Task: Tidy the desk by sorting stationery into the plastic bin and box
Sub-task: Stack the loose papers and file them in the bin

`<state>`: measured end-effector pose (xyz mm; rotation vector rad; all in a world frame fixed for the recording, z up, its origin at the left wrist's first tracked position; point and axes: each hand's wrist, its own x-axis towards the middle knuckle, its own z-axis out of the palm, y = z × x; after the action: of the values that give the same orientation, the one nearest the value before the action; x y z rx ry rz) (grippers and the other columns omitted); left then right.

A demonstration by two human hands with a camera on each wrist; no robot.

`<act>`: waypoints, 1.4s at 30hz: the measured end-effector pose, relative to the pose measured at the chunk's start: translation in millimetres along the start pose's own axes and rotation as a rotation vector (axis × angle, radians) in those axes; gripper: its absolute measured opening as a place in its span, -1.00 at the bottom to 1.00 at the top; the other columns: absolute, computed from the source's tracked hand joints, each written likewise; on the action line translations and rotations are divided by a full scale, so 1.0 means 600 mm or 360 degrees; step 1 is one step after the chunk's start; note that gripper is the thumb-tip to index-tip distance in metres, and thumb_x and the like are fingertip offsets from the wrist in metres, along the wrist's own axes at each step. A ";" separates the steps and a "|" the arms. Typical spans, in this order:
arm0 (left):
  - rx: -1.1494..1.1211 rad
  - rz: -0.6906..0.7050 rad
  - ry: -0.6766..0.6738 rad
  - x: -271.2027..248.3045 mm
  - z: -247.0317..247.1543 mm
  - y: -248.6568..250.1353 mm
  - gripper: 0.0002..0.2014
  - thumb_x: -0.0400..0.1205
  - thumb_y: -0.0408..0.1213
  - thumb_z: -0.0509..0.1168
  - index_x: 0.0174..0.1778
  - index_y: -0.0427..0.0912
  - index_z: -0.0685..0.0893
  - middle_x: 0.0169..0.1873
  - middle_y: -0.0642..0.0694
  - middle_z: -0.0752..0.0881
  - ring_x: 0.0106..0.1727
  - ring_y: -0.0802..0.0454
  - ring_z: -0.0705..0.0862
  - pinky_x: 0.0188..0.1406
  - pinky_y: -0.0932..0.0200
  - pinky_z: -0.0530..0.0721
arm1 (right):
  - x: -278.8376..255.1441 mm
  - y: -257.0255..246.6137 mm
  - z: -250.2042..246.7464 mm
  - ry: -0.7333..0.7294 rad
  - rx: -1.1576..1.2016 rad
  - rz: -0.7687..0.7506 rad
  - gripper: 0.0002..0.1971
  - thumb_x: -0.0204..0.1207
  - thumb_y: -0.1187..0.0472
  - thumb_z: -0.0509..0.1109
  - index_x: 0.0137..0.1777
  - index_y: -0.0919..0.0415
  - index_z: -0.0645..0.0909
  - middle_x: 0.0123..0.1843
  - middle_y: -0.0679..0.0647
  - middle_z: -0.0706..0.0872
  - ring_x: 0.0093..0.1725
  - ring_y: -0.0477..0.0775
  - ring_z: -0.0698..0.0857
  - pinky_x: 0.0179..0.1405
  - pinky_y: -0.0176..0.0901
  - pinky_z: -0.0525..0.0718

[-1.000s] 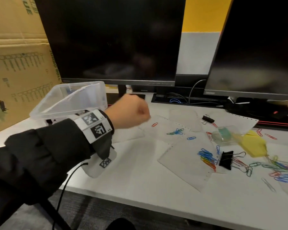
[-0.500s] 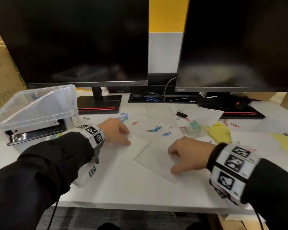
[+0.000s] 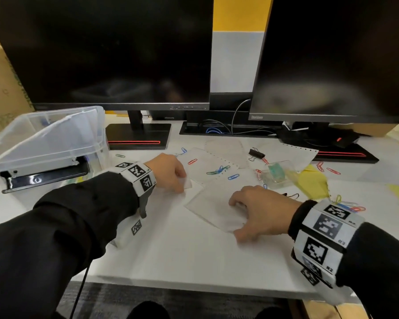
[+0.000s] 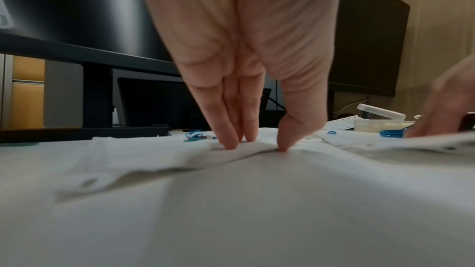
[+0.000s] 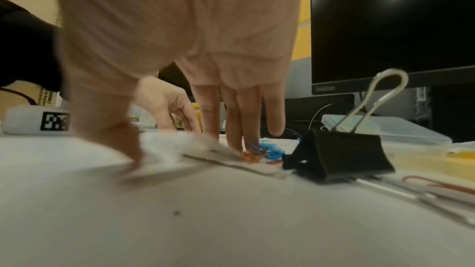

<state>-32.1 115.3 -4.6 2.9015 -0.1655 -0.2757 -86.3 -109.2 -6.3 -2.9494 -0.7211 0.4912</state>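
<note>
Two white perforated sheets lie on the desk in front of me. My left hand (image 3: 182,183) (image 4: 257,147) presses straight fingers (image 4: 231,143) and thumb down on the left sheet (image 4: 144,157). My right hand (image 3: 236,219) (image 5: 185,149) pinches the right sheet (image 3: 207,208) between thumb and fingers, and the paper bows up a little. The clear plastic bin (image 3: 46,139) stands at the left with a sheet leaning inside. A small clear box (image 3: 278,174) sits beyond my right hand. Coloured paper clips (image 3: 218,170) lie scattered between them.
Two dark monitors (image 3: 115,54) stand on bases (image 3: 138,137) at the back, with cables between. A black binder clip (image 5: 339,155) sits right beside my right hand, another (image 3: 256,154) lies farther back. Yellow paper (image 3: 313,180) and more clips lie at the right. Cardboard boxes stand at the far left.
A second ago my left hand was raised as a fist; it has come down onto the left sheet. My right hand came into view and settled on the right sheet.
</note>
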 end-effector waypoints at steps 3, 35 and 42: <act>0.0027 0.0018 0.0037 -0.004 0.004 0.006 -0.61 0.44 -0.21 0.47 0.19 -0.15 0.70 0.15 -0.06 0.69 0.05 0.04 0.61 0.06 0.30 0.52 | 0.008 -0.002 -0.001 0.0160 -0.0038 -0.0016 -0.61 0.40 0.09 0.39 0.24 0.08 0.54 0.07 0.04 0.55 0.00 0.04 0.53 -0.07 -0.20 0.55; 0.0211 -0.0031 -0.0012 -0.045 0.000 -0.013 -0.21 0.33 0.15 0.49 0.43 -0.12 0.46 0.13 -0.04 0.66 0.01 0.06 0.50 0.19 0.15 0.57 | -0.011 -0.005 -0.021 0.1263 0.0663 0.0158 -0.11 0.48 0.57 0.18 0.64 -0.13 -0.08 0.58 0.05 0.26 0.14 0.19 0.58 -0.07 -0.20 0.51; 0.0214 0.0132 -0.0039 -0.047 0.015 -0.003 -0.42 0.34 0.07 0.50 0.25 -0.07 0.63 0.15 -0.03 0.62 0.08 0.03 0.55 0.16 0.17 0.56 | -0.008 0.000 -0.021 0.1200 0.0630 0.0225 -0.25 0.52 0.51 0.18 0.63 -0.01 0.06 0.49 0.12 0.33 0.20 0.13 0.53 -0.05 -0.28 0.43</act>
<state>-61.1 119.0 -8.7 3.0155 -0.3196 -0.2969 -86.1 -111.3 6.9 -2.5057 -0.2791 -0.4214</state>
